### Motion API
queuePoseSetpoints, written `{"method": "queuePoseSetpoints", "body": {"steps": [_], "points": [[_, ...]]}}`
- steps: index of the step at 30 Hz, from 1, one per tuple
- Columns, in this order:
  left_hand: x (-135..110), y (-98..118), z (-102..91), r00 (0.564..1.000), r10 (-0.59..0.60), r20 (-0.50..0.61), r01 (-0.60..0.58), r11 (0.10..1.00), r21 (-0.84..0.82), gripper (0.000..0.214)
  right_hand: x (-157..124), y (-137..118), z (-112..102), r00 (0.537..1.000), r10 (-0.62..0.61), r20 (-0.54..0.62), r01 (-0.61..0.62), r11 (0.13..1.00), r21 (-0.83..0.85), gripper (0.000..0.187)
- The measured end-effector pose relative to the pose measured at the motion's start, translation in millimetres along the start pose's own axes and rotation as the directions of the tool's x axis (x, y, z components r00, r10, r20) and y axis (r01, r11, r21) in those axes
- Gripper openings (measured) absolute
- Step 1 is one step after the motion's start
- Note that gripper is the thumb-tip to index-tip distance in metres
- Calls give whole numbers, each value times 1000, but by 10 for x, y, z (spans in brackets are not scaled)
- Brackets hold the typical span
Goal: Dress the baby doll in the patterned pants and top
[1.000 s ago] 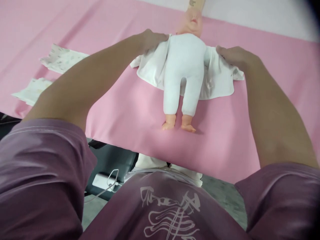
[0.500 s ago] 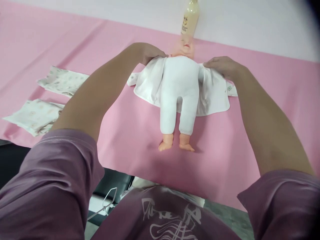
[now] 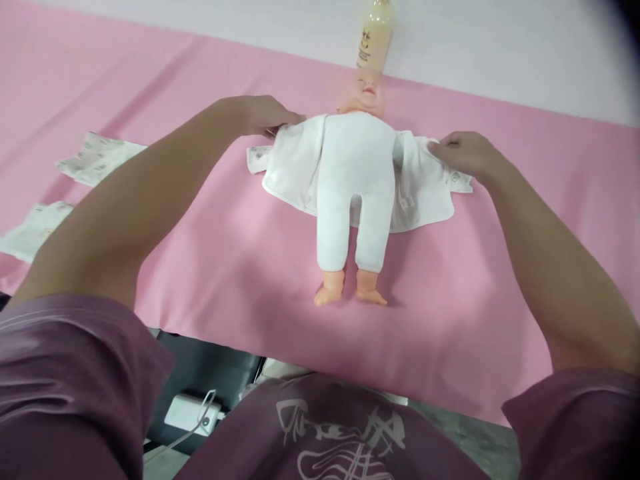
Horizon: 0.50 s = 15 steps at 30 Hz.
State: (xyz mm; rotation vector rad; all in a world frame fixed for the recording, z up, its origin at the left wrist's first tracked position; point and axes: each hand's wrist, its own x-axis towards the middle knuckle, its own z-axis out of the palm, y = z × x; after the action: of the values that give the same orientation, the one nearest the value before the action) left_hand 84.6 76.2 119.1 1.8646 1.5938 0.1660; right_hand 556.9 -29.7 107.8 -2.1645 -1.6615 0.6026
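Observation:
A baby doll (image 3: 356,160) with a white cloth body lies on its back, feet toward me. Spread open beneath it is a white baby shirt (image 3: 295,170), its front panels out to both sides and the patterned cuffs showing at the ends. At the upper left part of the shirt, my left hand (image 3: 270,115) is closed on the cloth with fingertips near the shoulder. My right hand (image 3: 465,152) pinches the cloth on the opposite side, near the sleeve. The doll's arms are mostly hidden by the shirt.
A bottle of yellowish liquid (image 3: 374,40) stands just beyond the doll's head. Two folded patterned cloths, one farther back (image 3: 97,159) and one nearer (image 3: 35,230), lie at the left on the pink table cover (image 3: 240,287). Below the edge sits a white device with a cable (image 3: 190,413).
Both hands have moved outward from the doll's shoulders, along the shirt's two sides. My left hand shifted left, my right hand right and slightly toward me. The doll stays in place.

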Motion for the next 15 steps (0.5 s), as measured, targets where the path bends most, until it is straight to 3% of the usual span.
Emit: {"method": "queuePoseSetpoints", "body": {"steps": [4,8,12,15], "points": [[-304,-305,18,999,29,-35,-33,994,-106,53,-299,253,-43,999,32,14,-34,993,117,30],[-766,-428,167,983,78,-166,-101,986,-133,59,-747,480,-64,1000,-9,24,8,999,45,24],[-1165,-456,422,942,172,-288,-170,985,31,51,-1010,720,65,999,-39,-3,39,998,-53,28],[-1289,-443,623,888,227,-399,-155,967,204,40,-1020,876,196,992,-79,-100,75,996,-37,25]]}}
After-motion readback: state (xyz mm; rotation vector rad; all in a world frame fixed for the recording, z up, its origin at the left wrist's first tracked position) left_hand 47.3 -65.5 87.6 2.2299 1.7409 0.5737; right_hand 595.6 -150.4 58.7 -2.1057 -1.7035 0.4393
